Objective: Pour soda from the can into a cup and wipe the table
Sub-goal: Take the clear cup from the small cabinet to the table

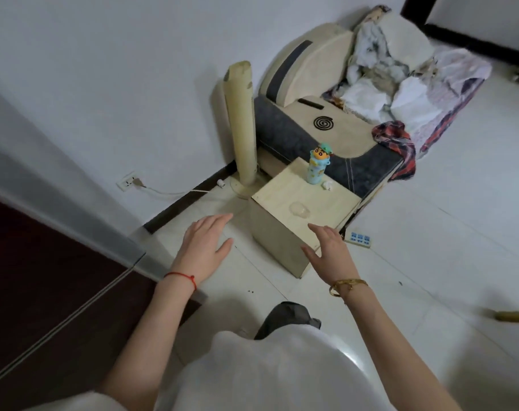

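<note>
A small pale wooden box table point(326, 197) stands on the floor in front of a sofa. On its top sits a clear plastic cup point(299, 209) near the front, a light blue cartoon-figure bottle point(317, 169) at the back, and a small crumpled white tissue point(328, 185) beside the bottle. No soda can shows in view. My left hand point(206, 243) hovers open over the floor left of the table. My right hand point(329, 252) hovers open at the table's front edge, holding nothing.
A beige tower fan point(242, 126) stands left of the table, its cord running to a wall socket point(127, 181). A sofa point(326, 143) piled with clothes lies behind. A power strip point(359, 239) lies on the white tiled floor, right of the table. A dark door point(44, 292) is at left.
</note>
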A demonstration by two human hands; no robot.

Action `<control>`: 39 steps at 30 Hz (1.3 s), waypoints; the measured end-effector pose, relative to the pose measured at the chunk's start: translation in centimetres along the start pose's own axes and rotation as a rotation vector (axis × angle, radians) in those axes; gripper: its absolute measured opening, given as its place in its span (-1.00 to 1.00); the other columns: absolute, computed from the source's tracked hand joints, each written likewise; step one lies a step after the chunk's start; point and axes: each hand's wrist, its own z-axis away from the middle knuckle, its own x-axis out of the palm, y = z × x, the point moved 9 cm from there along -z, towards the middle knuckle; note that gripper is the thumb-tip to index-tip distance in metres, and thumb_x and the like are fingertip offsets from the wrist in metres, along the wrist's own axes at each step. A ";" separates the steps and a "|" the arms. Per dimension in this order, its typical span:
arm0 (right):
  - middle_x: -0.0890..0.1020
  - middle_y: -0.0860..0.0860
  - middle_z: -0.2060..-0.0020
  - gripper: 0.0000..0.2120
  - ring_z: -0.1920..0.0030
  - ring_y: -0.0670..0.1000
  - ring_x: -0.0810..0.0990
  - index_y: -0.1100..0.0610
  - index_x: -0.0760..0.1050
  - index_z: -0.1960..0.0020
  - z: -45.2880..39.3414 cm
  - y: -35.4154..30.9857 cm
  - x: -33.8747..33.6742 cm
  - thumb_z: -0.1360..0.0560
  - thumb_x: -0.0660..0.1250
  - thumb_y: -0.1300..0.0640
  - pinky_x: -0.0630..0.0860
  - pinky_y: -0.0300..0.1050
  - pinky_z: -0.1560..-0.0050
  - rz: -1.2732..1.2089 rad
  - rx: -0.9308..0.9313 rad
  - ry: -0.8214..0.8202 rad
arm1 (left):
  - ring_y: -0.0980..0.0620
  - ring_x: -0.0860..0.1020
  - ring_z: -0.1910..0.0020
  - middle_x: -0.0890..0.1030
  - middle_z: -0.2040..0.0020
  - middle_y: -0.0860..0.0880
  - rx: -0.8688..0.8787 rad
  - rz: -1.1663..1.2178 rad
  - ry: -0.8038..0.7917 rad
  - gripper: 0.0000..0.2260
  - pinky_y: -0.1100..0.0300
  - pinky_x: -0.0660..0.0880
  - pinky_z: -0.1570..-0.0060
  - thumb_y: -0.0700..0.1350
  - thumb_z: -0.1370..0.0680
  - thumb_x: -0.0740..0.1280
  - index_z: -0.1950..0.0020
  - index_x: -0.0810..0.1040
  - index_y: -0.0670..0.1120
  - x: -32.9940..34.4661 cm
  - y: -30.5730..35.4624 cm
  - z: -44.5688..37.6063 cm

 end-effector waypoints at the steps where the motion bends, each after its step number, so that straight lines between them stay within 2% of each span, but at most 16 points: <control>1: 0.44 0.07 -0.38 -0.51 -0.44 0.11 0.30 0.12 0.31 -0.46 -0.3 0.2 0.0 -0.57 0.27 0.01 0.24 0.04 -0.46 0.001 0.030 0.011 | 0.01 0.30 -0.46 0.38 -0.47 0.00 0.018 0.001 -0.013 -0.54 0.07 0.18 -0.46 -0.03 -0.63 0.23 -0.53 0.27 -0.04 0.1 -0.2 -1.3; 6: 0.43 0.07 -0.39 -0.53 -0.44 0.09 0.31 0.12 0.31 -0.46 -2.2 2.4 0.3 -0.59 0.23 0.02 0.25 -0.01 -0.45 -0.022 0.187 0.055 | 0.00 0.31 -0.46 0.37 -0.47 -0.02 0.123 0.012 -0.080 -0.55 0.06 0.20 -0.45 0.00 -0.65 0.17 -0.54 0.25 -0.04 1.4 -0.2 -7.2; 12: 0.41 0.07 -0.41 -0.54 -0.44 0.09 0.30 0.11 0.30 -0.46 -6.1 5.8 0.8 -0.60 0.21 0.00 0.25 0.00 -0.45 -0.085 0.344 0.058 | 0.02 0.30 -0.45 0.36 -0.47 0.02 0.197 0.033 -0.164 -0.53 0.02 0.28 -0.44 0.02 -0.63 0.20 -0.53 0.26 -0.03 4.4 0.0 -15.1; 16: 0.42 0.09 -0.40 -0.56 -0.42 0.10 0.33 0.12 0.32 -0.45 -9.8 8.1 0.2 -0.61 0.20 0.02 0.26 -0.02 -0.43 -0.142 0.433 0.083 | 0.01 0.32 -0.44 0.37 -0.47 0.02 0.214 0.055 -0.218 -0.53 0.08 0.28 -0.42 0.01 -0.63 0.22 -0.53 0.27 -0.03 6.2 0.7 -20.7; 24: 0.48 0.10 -0.36 -0.64 -0.35 0.10 0.43 0.17 0.39 -0.40 -16.2 12.5 -1.2 -0.63 0.14 0.11 0.32 -0.10 -0.34 -0.283 0.589 0.114 | -0.05 0.34 -0.42 0.37 -0.45 -0.03 0.214 0.122 -0.301 -0.54 0.03 0.32 -0.41 -0.08 -0.62 0.24 -0.52 0.28 -0.07 9.2 2.2 -29.9; 30: 0.56 0.15 -0.25 -0.66 -0.25 0.15 0.52 0.19 0.45 -0.36 -19.1 16.2 0.5 -0.64 0.10 0.17 0.40 -0.11 -0.23 -0.400 0.755 0.104 | -0.06 0.35 -0.40 0.38 -0.43 -0.04 0.255 0.094 -0.426 -0.57 0.01 0.36 -0.38 -0.10 -0.63 0.21 -0.51 0.29 -0.05 14.1 2.2 -34.5; 33: 0.59 0.19 -0.19 -0.66 -0.19 0.17 0.55 0.20 0.46 -0.34 -19.9 18.0 2.2 -0.64 0.08 0.18 0.42 -0.11 -0.16 -0.453 0.840 0.096 | -0.11 0.36 -0.40 0.40 -0.41 -0.09 0.269 0.078 -0.505 -0.59 0.01 0.32 -0.40 -0.14 -0.63 0.21 -0.49 0.32 -0.12 16.9 2.1 -36.1; 39: 0.56 0.17 -0.25 -0.65 -0.25 0.17 0.51 0.21 0.46 -0.33 -21.2 20.9 6.1 -0.63 0.06 0.23 0.40 -0.12 -0.21 -0.540 0.991 0.092 | -0.09 0.38 -0.39 0.40 -0.42 -0.07 0.286 0.036 -0.614 -0.50 -0.06 0.38 -0.35 -0.13 -0.58 0.29 -0.52 0.27 -0.07 21.8 1.3 -39.0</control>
